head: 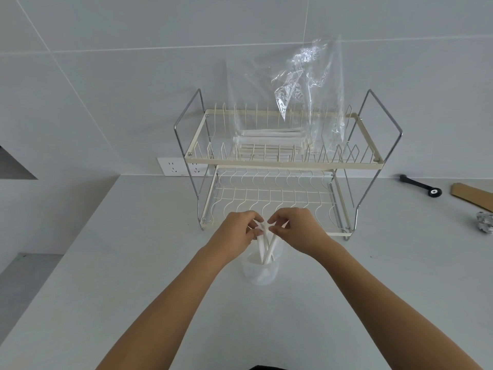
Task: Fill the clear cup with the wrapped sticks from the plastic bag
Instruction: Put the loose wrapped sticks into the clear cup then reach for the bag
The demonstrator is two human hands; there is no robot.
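The left hand [238,231] and right hand [298,228] meet above the clear cup [260,271], both pinching the top ends of white wrapped sticks [264,249] that stand in it on the table [133,263]. Behind, the plastic bag [306,84] holding more sticks lies on the upper tier of a wire dish rack [280,162].

counter [133,263] L+front of cup [261,271]: free | behind: dish rack [269,161] blocks, just beside
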